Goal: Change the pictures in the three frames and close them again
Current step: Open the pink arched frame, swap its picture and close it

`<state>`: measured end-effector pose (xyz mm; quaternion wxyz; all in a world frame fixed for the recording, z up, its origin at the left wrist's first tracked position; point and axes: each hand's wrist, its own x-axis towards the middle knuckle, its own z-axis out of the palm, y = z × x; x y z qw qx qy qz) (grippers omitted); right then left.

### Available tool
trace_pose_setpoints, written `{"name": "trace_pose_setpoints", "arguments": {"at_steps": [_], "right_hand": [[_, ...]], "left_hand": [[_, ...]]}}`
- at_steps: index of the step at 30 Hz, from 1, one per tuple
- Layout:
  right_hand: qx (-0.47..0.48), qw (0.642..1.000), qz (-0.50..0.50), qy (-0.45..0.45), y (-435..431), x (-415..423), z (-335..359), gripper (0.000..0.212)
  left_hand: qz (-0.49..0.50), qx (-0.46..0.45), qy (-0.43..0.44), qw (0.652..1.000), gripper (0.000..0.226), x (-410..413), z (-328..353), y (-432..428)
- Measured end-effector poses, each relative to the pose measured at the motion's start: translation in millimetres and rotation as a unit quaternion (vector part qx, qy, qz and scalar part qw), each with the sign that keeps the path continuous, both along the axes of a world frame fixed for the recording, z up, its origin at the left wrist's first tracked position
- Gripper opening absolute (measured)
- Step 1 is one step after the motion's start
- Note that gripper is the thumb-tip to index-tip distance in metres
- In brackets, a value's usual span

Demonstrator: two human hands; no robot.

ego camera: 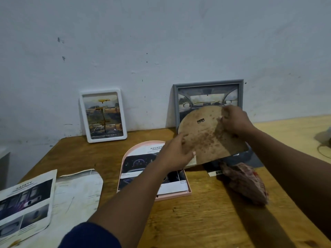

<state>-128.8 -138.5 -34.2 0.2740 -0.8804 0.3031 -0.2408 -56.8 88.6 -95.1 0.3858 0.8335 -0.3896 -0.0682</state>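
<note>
Both my hands hold up a stained brown arched backing board (209, 135) above the table. My left hand (176, 152) grips its lower left edge and my right hand (234, 120) grips its upper right edge. Below it a pink arched frame (172, 196) lies flat on the table with a car dashboard picture (139, 163) in it. A white frame (103, 115) and a grey frame (207, 97) lean upright against the wall, each with a car picture inside. The board hides the grey frame's lower part.
Loose printed sheets (26, 203) and a pale arched sheet (78, 190) lie at the table's left. A crumpled reddish cloth (245, 183) sits right of the pink frame, with a dark sheet (250, 158) behind it. The wooden table (206, 221) meets the wall at the back.
</note>
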Motion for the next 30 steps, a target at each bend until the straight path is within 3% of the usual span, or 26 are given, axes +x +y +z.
{"name": "trace_pose_setpoints", "arguments": {"at_steps": [7,10,13,14,16,18,20,24,27,30], "right_hand": [[0.051,0.991,0.009,0.119,-21,0,-23,0.039],[0.161,0.98,0.055,0.099,-18,-5,-35,0.022],[0.276,0.954,0.076,0.087,-14,-13,-49,0.036],[0.258,0.96,0.066,0.087,-12,-16,-54,0.048],[0.133,0.987,0.017,0.083,-4,-21,-63,0.063],[-0.001,0.999,-0.027,0.039,5,-29,-71,0.06],[-0.075,0.996,-0.038,0.027,14,-41,-73,0.053],[-0.11,0.991,-0.016,0.069,32,-70,-83,0.053],[-0.118,0.991,-0.003,0.065,50,-93,-92,0.067],[-0.107,0.991,0.001,0.075,62,-110,-97,0.085]], "left_hand": [[-0.019,0.108,-0.047,0.993,0.064,-1,-14,-4],[-0.014,0.142,-0.083,0.986,0.067,-1,-17,-1],[0.003,0.182,-0.148,0.972,0.067,1,-19,3],[0.005,0.193,-0.162,0.968,0.064,2,-19,6],[0.007,0.212,-0.182,0.96,0.055,5,-20,11],[0.009,0.226,-0.198,0.954,0.049,5,-22,15],[0.013,0.231,-0.213,0.949,0.049,5,-24,17],[0.02,0.247,-0.229,0.941,0.05,0,-23,20],[0.03,0.261,-0.226,0.938,0.051,-6,-21,22],[0.024,0.274,-0.214,0.937,0.072,-15,-19,20]]}}
